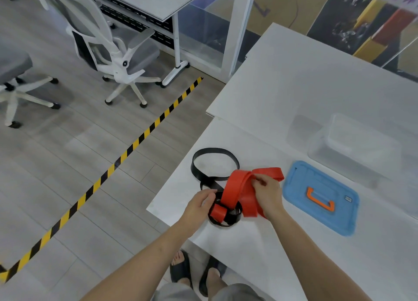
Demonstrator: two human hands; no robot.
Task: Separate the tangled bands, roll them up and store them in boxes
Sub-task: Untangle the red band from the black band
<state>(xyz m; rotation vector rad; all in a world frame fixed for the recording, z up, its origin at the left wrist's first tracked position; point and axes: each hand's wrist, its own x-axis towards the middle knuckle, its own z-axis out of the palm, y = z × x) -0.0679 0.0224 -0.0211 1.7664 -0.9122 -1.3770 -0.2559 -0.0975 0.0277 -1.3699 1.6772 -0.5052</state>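
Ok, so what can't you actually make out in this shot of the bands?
Head view, tangle: the right hand covers where the red band passes through the black band.
Head view, left hand: its own back hides the fingertips, so its grip is unclear.
Head view, clear box: blurred, contents unreadable.
Head view, lid: corner label too small.

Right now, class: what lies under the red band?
The black band, lying on the white table. The red band covers the stretch where they cross.
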